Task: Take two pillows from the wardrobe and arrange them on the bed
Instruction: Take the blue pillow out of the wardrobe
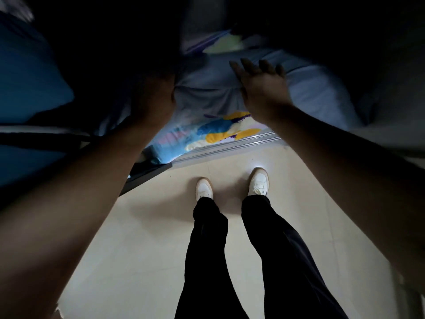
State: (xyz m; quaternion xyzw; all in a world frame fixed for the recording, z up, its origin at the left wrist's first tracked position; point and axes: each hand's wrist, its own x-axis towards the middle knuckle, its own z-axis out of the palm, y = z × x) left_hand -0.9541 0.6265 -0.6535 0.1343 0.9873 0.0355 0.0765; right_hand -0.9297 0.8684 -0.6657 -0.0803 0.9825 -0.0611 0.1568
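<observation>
A grey-blue pillow [207,93] lies inside the dark wardrobe, straight ahead of me. My left hand [156,100] grips its left side, where the fabric bunches. My right hand [259,88] holds its right side with fingers spread over the top and the thumb tucked into the cloth. A taut fold runs between the two hands. A second, paler blue pillow [319,95] lies just right of my right hand. Much of the wardrobe's inside is too dark to read.
Colourful patterned bedding [220,132] is stacked under the pillow, above the wardrobe's sliding-door track [230,147]. A blue bulky shape [27,88] fills the left. I stand on pale floor tiles [147,226] in white shoes [258,183].
</observation>
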